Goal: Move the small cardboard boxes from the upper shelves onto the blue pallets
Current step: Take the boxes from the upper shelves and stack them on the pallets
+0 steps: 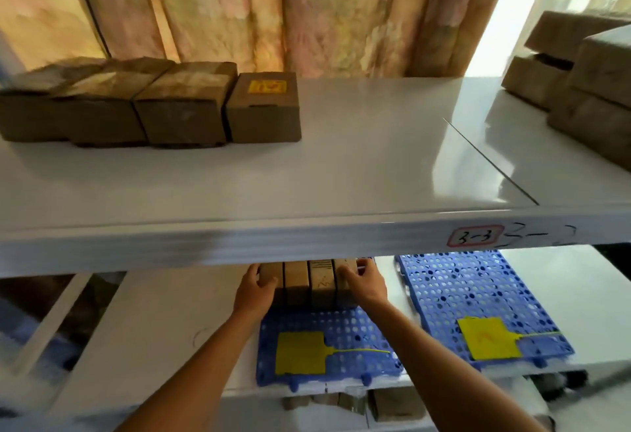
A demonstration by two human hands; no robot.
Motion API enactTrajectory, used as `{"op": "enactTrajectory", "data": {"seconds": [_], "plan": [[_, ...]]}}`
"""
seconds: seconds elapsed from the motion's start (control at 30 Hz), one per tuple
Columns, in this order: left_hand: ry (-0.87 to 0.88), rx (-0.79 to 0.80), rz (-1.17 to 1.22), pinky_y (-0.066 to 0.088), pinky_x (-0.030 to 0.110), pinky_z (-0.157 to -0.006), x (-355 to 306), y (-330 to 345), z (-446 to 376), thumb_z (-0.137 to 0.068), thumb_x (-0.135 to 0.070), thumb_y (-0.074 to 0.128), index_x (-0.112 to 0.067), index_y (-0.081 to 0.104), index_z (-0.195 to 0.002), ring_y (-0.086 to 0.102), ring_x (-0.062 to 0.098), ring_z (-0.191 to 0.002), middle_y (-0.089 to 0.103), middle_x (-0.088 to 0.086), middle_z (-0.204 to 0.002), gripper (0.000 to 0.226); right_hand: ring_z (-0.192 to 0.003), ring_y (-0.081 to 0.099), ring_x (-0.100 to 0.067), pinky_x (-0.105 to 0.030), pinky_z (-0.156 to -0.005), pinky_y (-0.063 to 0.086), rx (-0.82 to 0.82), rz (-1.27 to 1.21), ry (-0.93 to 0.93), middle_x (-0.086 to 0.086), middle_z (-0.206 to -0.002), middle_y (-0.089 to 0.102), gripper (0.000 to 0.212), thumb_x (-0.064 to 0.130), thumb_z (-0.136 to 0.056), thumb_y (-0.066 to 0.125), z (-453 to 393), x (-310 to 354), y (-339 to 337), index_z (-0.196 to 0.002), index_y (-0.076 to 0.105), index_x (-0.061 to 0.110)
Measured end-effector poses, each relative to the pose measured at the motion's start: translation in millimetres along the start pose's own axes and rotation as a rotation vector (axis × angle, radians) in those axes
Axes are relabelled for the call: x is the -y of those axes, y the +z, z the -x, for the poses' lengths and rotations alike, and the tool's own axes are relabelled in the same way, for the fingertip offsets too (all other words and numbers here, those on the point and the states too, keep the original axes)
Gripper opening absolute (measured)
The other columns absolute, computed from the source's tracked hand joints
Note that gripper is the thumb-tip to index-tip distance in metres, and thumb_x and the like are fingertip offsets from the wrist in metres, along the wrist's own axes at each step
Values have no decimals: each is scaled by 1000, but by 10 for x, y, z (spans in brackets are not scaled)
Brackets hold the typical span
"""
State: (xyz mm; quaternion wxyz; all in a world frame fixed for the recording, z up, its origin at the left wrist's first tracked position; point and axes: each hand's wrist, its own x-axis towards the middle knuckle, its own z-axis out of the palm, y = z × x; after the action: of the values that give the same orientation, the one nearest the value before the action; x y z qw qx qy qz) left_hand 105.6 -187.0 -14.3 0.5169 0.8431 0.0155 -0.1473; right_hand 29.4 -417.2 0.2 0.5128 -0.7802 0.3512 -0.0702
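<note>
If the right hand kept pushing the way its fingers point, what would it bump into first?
The right hand points left, already pressed against the row of small boxes on the left blue pallet. Beyond them waits the left hand.

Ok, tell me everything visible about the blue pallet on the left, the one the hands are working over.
The blue perforated plastic pallet lies flat on the lower white shelf, its far part hidden under the upper shelf edge. A yellow square tag with a thin tail lies on its near half. A row of four small cardboard boxes stands on it, flanked by the left hand and right hand.
</note>
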Motion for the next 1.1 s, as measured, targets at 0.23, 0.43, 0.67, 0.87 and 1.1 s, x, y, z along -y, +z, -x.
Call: {"op": "enactTrajectory", "data": {"seconds": [0.23,0.43,0.67,0.87,1.1], "plan": [[38,41,-18,38,42,-112,-68,-90,54,-101,-35,55,-27,25,-157,38,27,-144,32,4,-162,64,-90,67,-15,-27,-72,46,56,66,-1,-2,-116,70,39,46,-97,61,-35,5,-44,-123,62,17],[67,-4,-95,27,38,-118,-199,-350,257,-106,-38,41,-23,26,-158,31,25,-148,28,4,-164,57,-106,65,-29,-39,-87,49,-82,201,-87,-11,-121,69,37,40,-106,38,209,167,-194,-121,61,15],[298,43,-417,27,38,-119,-558,-847,917,-105,-44,32,-28,27,-158,26,22,-150,25,0,-166,56,-127,58,-31,-41,-100,47,-60,433,-319,-11,-140,61,49,43,-107,28,1051,576,-316,-130,61,16],[458,1,-546,27,42,-118,-886,-1411,1778,-103,-51,27,-30,28,-157,24,24,-151,25,1,-165,59,-128,58,-37,-45,-99,49,-91,504,-513,-17,-139,60,47,39,-107,28,2202,1163,-393,-128,61,12],[519,-65,-525,40,49,-110,-1090,-2004,2742,-99,-55,25,-27,46,-143,46,28,-135,46,4,-153,56,-125,59,-32,-42,-94,46,-129,486,-716,-8,-139,61,58,55,-106,24,3449,1730,-365,-130,60,17]]}}
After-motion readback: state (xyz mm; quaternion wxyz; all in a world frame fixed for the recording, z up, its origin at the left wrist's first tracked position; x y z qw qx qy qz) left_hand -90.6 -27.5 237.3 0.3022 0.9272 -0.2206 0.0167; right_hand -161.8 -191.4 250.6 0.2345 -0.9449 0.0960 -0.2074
